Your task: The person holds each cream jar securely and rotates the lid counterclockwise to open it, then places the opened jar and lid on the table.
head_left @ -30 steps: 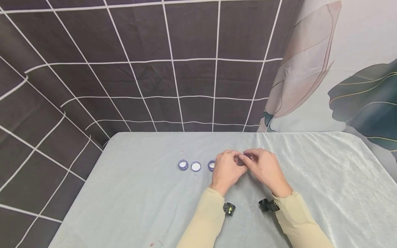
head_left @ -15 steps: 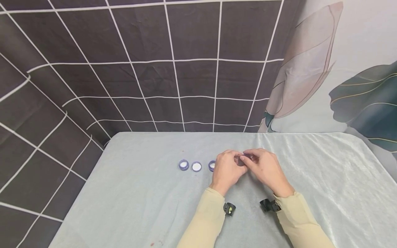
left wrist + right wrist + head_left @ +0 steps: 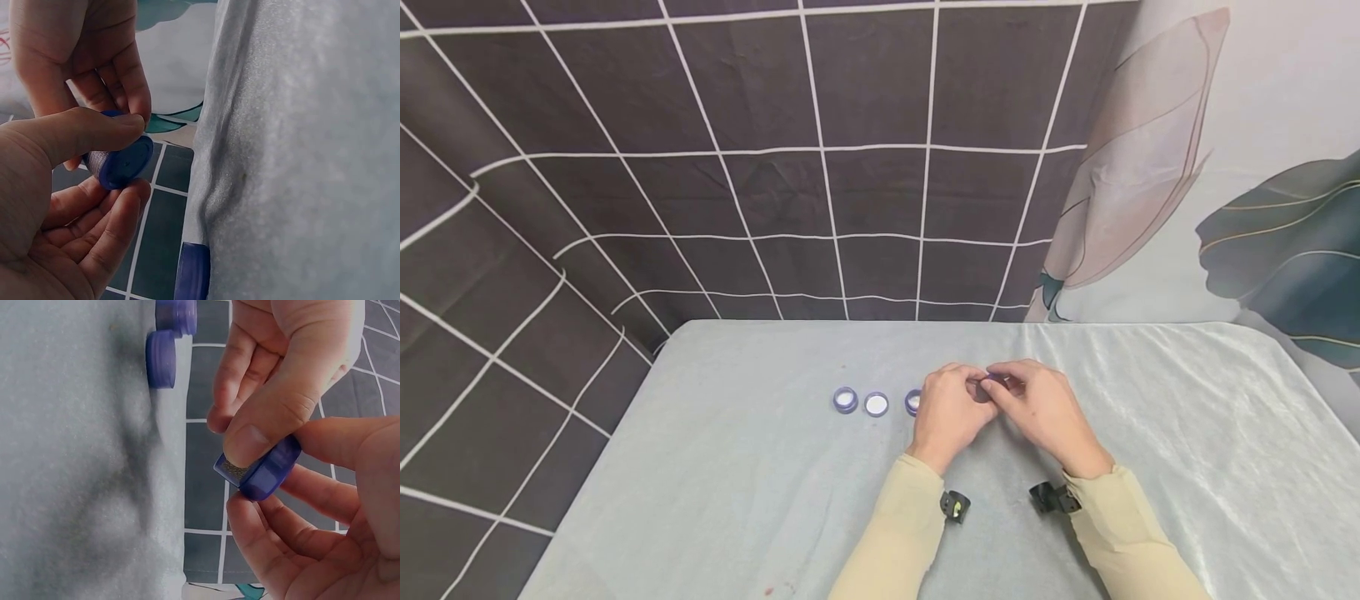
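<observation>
My left hand (image 3: 951, 408) and right hand (image 3: 1037, 404) meet over the table, both pinching one small round blue jar (image 3: 127, 162). A speckled, glitter-like band shows on its side in the left wrist view. In the right wrist view, the left thumb (image 3: 247, 445) presses on the clear speckled part, while right fingers (image 3: 247, 519) grip the blue rounded part, which looks like a lid. The two parts sit together; whether they are screwed tight I cannot tell. From the head camera the fingers hide nearly all of it.
To the left of my hands, small blue-rimmed round pieces with pale centres lie in a row: one at the left (image 3: 846, 400), one in the middle (image 3: 876, 405), and one (image 3: 912, 402) partly behind my left hand. Pale grey cloth (image 3: 737, 467) covers the table. A dark gridded curtain (image 3: 865, 192) hangs behind.
The camera has shifted very slightly. Both hands stay in the same place with the small jar between them, and the row of round pieces lies as before.
</observation>
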Action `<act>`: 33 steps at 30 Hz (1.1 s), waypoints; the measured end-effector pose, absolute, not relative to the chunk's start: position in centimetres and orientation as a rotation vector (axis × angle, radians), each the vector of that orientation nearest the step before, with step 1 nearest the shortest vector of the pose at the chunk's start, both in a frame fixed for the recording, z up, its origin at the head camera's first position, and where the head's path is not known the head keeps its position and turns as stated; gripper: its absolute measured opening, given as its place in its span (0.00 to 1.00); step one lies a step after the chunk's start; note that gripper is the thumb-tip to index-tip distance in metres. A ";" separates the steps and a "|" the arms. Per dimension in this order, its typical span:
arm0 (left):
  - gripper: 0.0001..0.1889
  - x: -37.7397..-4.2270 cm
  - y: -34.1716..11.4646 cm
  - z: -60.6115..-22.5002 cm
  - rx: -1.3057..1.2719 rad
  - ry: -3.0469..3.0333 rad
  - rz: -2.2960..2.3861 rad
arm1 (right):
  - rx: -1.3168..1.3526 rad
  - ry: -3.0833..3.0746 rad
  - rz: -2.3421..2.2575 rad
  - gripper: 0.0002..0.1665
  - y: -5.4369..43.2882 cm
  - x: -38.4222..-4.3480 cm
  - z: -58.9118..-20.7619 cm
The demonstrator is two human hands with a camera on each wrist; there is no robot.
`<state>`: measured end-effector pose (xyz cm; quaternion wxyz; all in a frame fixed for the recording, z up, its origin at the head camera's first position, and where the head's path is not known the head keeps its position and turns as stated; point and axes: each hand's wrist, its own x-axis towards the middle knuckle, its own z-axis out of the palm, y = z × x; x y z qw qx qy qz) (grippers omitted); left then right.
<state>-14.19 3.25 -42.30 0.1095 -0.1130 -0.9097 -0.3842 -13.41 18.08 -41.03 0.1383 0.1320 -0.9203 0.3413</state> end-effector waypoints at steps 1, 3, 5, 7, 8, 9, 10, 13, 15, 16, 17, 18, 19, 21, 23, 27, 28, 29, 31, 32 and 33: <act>0.14 -14.2 3.2 -42.3 -0.333 -2.674 -1.128 | 0.386 -2.661 0.987 0.16 18.1 -13.4 -41.0; 0.14 -14.2 3.2 -42.4 -0.334 -2.673 -1.122 | 0.391 -2.661 0.990 0.16 18.1 -13.4 -41.1; 0.14 -14.2 3.2 -42.4 -0.336 -2.674 -1.115 | 0.393 -2.664 0.994 0.16 18.1 -13.4 -41.1; 0.14 -14.2 3.3 -42.5 -0.337 -2.677 -1.107 | 0.397 -2.666 0.995 0.15 18.2 -13.4 -41.1; 0.14 -14.2 3.3 -42.4 -0.336 -2.677 -1.105 | 0.401 -2.665 0.997 0.15 18.2 -13.4 -41.1; 0.14 -14.2 3.3 -42.4 -0.336 -2.676 -1.103 | 0.407 -2.664 0.997 0.15 18.2 -13.4 -41.1; 0.14 -14.2 3.3 -42.4 -0.338 -2.674 -1.104 | 0.412 -2.661 0.997 0.15 18.2 -13.4 -41.1; 0.14 -14.3 3.3 -42.4 -0.343 -2.666 -1.109 | 0.428 -2.655 0.997 0.14 18.2 -13.4 -41.1; 0.14 -14.3 3.2 -42.4 -0.345 -2.665 -1.114 | 0.434 -2.655 1.004 0.14 18.2 -13.4 -41.1; 0.14 -14.3 3.2 -42.4 -0.347 -2.664 -1.116 | 0.436 -2.656 1.009 0.13 18.2 -13.4 -41.1; 0.15 -14.3 3.2 -42.4 -0.348 -2.664 -1.118 | 0.438 -2.657 1.011 0.13 18.2 -13.4 -41.1; 0.15 -14.2 3.2 -42.4 -0.349 -2.663 -1.119 | 0.440 -2.658 1.015 0.13 18.2 -13.4 -41.1; 0.15 -14.2 3.2 -42.4 -0.350 -2.663 -1.123 | 0.441 -2.660 1.020 0.13 18.2 -13.4 -41.0; 0.15 -14.2 3.2 -42.4 -0.352 -2.664 -1.125 | 0.444 -2.662 1.025 0.13 18.1 -13.3 -41.0; 0.15 -14.2 3.2 -42.4 -0.354 -2.663 -1.123 | 0.446 -2.661 1.026 0.12 18.1 -13.3 -41.0; 0.15 -14.2 3.2 -42.4 -0.352 -2.663 -1.111 | 0.461 -2.653 1.029 0.12 18.1 -13.2 -41.0; 0.15 -14.2 3.2 -42.4 -0.352 -2.662 -1.109 | 0.466 -2.651 1.027 0.12 18.1 -13.3 -41.0; 0.15 -14.2 3.2 -42.4 -0.353 -2.660 -1.107 | 0.471 -2.649 1.027 0.12 18.1 -13.3 -41.0; 0.15 -14.2 3.2 -42.4 -0.354 -2.659 -1.097 | 0.480 -2.647 1.027 0.12 18.1 -13.3 -41.0; 0.14 -14.2 3.3 -42.4 -0.355 -2.658 -1.091 | 0.482 -2.647 1.027 0.12 18.1 -13.3 -41.0; 0.14 -14.2 3.3 -42.5 -0.356 -2.657 -1.086 | 0.482 -2.647 1.028 0.13 18.1 -13.3 -41.0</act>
